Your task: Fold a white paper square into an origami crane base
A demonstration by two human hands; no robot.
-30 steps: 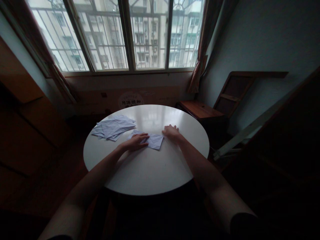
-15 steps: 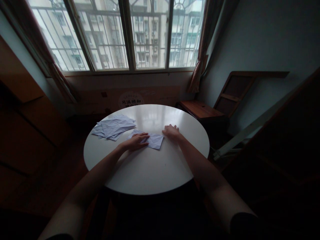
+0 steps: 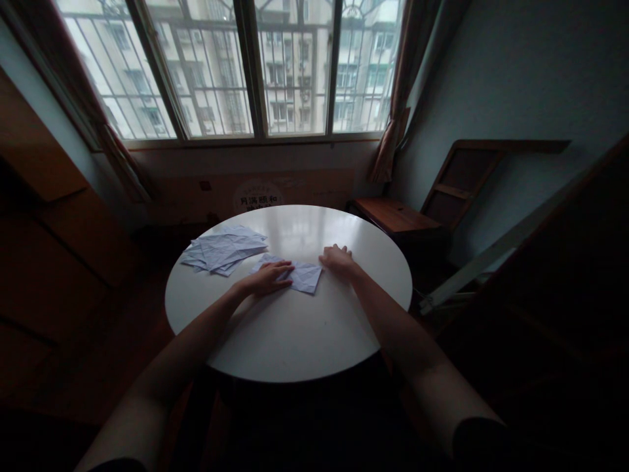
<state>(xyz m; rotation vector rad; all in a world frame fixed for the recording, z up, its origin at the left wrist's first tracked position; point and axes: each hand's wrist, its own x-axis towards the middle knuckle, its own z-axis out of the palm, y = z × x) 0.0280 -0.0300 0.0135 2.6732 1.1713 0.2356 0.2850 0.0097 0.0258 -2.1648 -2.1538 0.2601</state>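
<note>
A creased sheet of white paper (image 3: 306,278) lies near the middle of the round white table (image 3: 295,341). My left hand (image 3: 269,276) rests flat over its left part, fingers stretched out and slightly apart, pressing it to the tabletop. To the right of the sheet, a small gap away, my right hand (image 3: 337,258) is down on the table with its fingers bent and drawn in. Whatever it may hold is hidden under the fingers. At the table's left side lies a loose pile of creased paper sheets (image 3: 223,250), overlapping at odd angles.
A barred window (image 3: 295,72) with curtains (image 3: 388,147) stands behind the table. Beyond its right edge are a low wooden stool or bench (image 3: 396,215) and a leaning wooden frame (image 3: 462,174). A printed cardboard panel (image 3: 314,187) sits under the window; wooden cabinets (image 3: 39,190) stand left.
</note>
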